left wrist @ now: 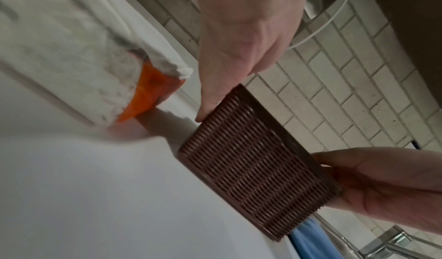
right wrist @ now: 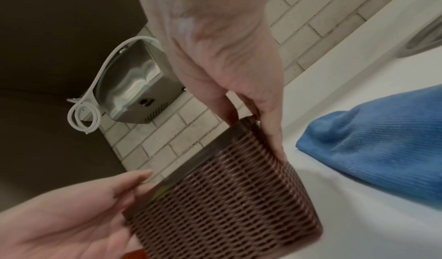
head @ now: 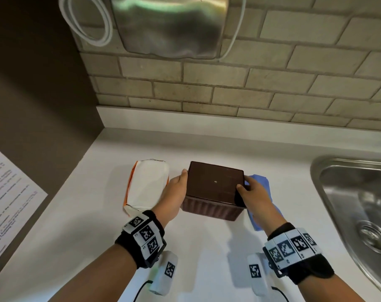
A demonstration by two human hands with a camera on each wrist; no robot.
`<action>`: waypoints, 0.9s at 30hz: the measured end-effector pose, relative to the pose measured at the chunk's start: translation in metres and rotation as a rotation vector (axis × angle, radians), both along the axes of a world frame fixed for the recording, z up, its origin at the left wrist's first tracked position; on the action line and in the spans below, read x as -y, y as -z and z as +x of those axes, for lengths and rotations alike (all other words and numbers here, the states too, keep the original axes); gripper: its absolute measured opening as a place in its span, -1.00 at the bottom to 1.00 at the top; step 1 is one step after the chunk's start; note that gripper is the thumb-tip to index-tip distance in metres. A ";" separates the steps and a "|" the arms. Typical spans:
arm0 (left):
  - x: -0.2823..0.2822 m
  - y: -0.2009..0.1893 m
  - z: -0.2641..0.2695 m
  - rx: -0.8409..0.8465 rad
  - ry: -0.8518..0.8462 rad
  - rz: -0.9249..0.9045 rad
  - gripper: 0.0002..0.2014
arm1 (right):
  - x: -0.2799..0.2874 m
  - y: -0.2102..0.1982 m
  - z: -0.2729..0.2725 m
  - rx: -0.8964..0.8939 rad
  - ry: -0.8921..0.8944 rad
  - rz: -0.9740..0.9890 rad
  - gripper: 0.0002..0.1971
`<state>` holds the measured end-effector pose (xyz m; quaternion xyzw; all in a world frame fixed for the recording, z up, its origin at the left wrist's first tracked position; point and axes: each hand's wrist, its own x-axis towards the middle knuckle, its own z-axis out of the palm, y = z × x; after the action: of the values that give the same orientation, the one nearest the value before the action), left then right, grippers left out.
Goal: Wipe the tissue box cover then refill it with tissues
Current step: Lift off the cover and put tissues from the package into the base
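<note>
A brown woven tissue box cover (head: 215,184) stands on the white counter (head: 207,247) with a smooth flat face up. My left hand (head: 177,186) grips its left end, thumb on the top edge and fingers down the side (left wrist: 210,102). Its right end is held by my right hand (head: 248,192), thumb on the near top corner and fingers along the woven wall (right wrist: 270,130). Left of the box lies a white tissue pack (head: 146,186) with orange edges (left wrist: 148,93). A blue cloth (head: 260,179) sits crumpled on the counter just right of the box (right wrist: 382,140), partly under my right hand.
A steel sink (head: 316,168) is set into the counter at the right, its faucet (left wrist: 394,240) close by. A metal hand dryer (head: 170,25) with a white cord hangs on the brick wall. A dark side wall with a printed sheet (head: 6,203) bounds the left.
</note>
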<state>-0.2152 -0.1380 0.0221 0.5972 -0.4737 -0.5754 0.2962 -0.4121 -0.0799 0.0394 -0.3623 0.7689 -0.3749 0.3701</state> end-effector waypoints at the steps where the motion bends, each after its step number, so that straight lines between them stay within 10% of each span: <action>1: 0.002 0.006 0.001 0.002 0.021 -0.023 -0.28 | 0.000 0.000 -0.001 -0.009 0.004 -0.014 -0.61; 7: -0.007 -0.010 0.005 0.074 0.218 -0.212 -0.67 | 0.004 -0.006 -0.006 -0.011 0.018 -0.080 -0.70; 27: 0.003 -0.023 0.009 -0.036 0.011 -0.070 -0.63 | 0.025 -0.015 -0.024 0.202 0.013 0.036 -0.70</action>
<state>-0.2061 -0.1410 0.0451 0.5735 -0.4914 -0.5708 0.3222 -0.4358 -0.1049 0.0546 -0.3109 0.7365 -0.3982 0.4499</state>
